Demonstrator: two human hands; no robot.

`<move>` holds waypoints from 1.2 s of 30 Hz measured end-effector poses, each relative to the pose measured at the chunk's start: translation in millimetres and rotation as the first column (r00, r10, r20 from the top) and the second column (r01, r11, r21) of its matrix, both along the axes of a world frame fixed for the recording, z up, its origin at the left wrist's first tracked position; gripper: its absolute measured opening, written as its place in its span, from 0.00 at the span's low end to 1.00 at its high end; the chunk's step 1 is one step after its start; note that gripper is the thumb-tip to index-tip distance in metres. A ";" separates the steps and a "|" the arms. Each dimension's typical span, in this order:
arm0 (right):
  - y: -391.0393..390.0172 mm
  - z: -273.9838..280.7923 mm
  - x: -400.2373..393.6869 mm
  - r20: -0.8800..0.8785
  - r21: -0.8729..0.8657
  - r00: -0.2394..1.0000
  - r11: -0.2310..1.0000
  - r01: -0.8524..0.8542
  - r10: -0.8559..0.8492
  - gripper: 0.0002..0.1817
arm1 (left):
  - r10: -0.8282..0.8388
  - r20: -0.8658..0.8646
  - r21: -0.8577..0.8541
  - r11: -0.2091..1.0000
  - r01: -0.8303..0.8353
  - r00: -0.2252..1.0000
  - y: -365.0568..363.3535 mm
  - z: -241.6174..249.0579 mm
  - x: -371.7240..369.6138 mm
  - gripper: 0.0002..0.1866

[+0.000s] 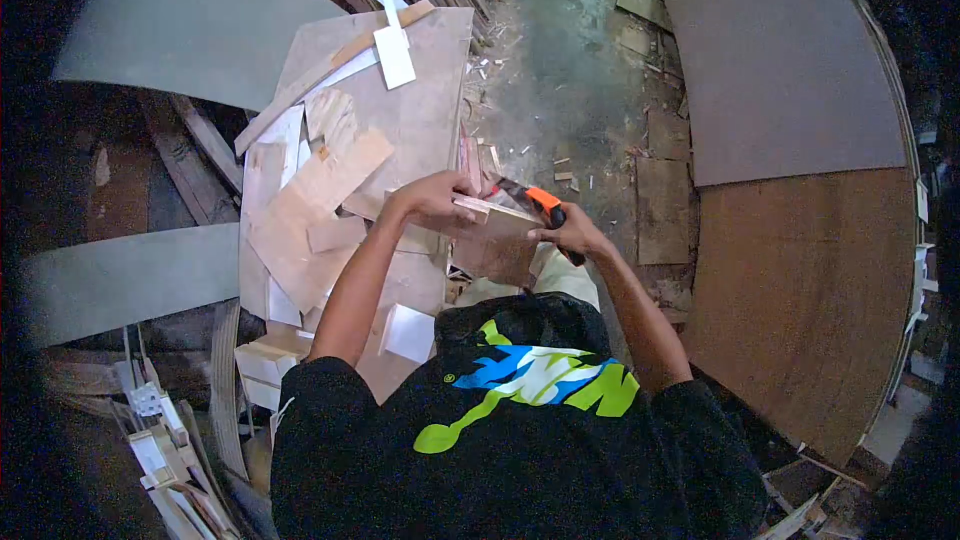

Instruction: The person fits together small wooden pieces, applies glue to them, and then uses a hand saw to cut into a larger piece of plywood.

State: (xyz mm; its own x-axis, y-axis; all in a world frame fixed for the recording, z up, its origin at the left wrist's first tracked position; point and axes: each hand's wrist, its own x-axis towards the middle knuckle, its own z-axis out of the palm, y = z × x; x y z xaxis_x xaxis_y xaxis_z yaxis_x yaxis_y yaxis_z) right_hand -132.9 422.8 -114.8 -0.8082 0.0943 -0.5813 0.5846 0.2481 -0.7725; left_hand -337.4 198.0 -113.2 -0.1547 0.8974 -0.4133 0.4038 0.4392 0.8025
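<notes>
My left hand [432,196] presses down on a small wooden board [497,223] that lies on the edge of a low plywood work surface [420,110]. My right hand [572,233] grips the orange and black handle of a hand saw [543,202], whose blade runs along the far side of the board. The blade's tip is hidden behind my left hand. Both arms reach forward from a black shirt with a green and blue print.
Several plywood offcuts [320,190] are heaped on the work surface. A large brown sheet [800,300] and a grey sheet [780,50] lie to the right. Wood chips litter the floor [560,70]. White blocks [408,332] and scrap pieces [165,440] lie at the lower left.
</notes>
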 end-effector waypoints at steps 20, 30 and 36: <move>-19.2 -121.5 -27.7 -0.076 -0.019 0.893 0.896 0.444 -0.444 0.16 | 0.049 0.046 -0.129 0.991 -0.043 0.998 5.6 -70.8 -34.3 0.23; -36.6 -70.4 1.2 -0.293 0.284 0.893 0.860 0.424 -0.343 0.15 | 0.022 0.124 -0.145 0.989 -0.003 0.992 6.5 -72.7 -28.4 0.25; -61.8 34.1 30.6 -0.572 0.006 0.733 0.891 0.454 -0.369 0.08 | 0.209 0.266 -0.061 0.978 -0.200 0.941 13.8 -50.9 -12.8 0.22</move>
